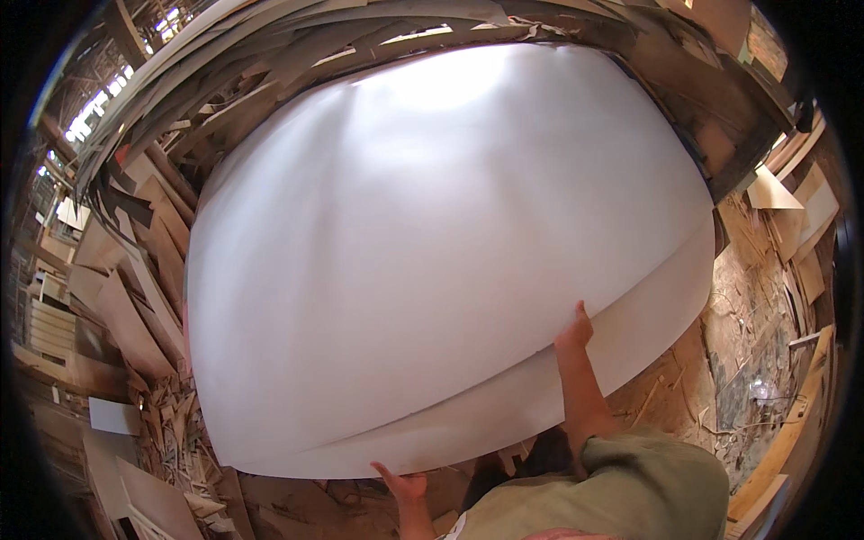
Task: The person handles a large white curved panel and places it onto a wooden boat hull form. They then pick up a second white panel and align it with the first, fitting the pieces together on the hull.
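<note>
A large glossy white sheet (432, 225) lies in front of me on another white sheet (648, 328). The upper one is turned slightly, so a wedge of the lower one shows along the near side, widest at the right. My right hand (574, 331) grips the near edge of the upper sheet, thumb on top and the other fingers hidden under it. At the near edge of the lower sheet, left of the middle, my left hand (405, 484) holds on with a thumb over the rim; its other fingers are mostly out of sight.
Thin wooden boards (270, 54) are heaped along the far side. Broken panels (135, 324) and wood scraps (171, 423) lie at the left. On the right are a littered floor (738, 315), a long wooden beam (792, 423) and loose offcuts (778, 193).
</note>
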### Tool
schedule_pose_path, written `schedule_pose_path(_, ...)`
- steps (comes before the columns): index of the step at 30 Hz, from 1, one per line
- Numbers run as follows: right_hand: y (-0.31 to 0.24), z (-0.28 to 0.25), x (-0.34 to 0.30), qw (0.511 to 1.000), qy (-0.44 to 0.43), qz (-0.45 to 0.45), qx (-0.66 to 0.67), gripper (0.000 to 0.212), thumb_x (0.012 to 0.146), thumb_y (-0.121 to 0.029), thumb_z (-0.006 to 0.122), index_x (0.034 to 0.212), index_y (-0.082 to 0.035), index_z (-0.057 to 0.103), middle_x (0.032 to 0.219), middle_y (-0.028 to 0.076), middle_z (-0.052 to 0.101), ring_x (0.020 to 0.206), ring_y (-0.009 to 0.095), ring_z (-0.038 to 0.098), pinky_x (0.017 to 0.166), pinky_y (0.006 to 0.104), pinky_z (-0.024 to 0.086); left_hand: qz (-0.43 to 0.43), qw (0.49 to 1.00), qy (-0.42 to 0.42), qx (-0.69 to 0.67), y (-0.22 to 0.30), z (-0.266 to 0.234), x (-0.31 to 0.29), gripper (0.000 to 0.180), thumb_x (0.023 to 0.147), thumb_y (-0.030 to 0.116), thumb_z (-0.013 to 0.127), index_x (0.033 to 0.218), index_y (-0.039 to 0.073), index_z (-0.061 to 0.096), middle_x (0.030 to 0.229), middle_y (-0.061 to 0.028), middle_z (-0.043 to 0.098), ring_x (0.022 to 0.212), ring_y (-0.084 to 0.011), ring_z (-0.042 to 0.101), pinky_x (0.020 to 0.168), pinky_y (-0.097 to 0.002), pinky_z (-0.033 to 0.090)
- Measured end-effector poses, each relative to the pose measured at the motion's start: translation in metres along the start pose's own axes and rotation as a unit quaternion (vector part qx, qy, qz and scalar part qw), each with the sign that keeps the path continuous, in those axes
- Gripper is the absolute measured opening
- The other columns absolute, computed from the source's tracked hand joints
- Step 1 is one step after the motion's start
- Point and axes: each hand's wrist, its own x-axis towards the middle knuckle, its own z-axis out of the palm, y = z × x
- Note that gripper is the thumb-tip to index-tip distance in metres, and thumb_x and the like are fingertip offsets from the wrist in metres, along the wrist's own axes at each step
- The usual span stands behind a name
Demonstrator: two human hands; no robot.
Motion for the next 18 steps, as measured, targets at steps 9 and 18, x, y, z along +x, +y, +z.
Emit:
schedule_pose_path(9,-0.026,-0.096,-0.009,0.999,0.014,0.023,-0.045,0.042,0.097,-0.030,0.053,0.122,0.004,0.053,0.115,0.012,0.060,0.101,0.028,0.060,0.088,0.0415,0.051,-0.041,0.997,0.036,0.056,0.002,0.002,-0.001,0.079,0.087,0.060,0.058,0.143,0.009,0.036,0.141,-0.0059,0.047,0.128,-0.0256,0.045,0.107,-0.0427,0.038)
schedule_pose_path(18,-0.073,-0.145,-0.041,0.992,-0.070,0.047,-0.096,0.052,0.101,-0.036,0.042,0.136,0.002,0.042,0.135,0.016,0.049,0.120,0.035,0.049,0.104,0.0478,0.040,-0.074,0.993,0.092,0.009,0.006,0.014,-0.015,0.058,0.092,0.045,0.059,0.133,0.006,0.047,0.132,-0.0067,0.055,0.122,-0.0247,0.051,0.104,-0.0419,0.042)
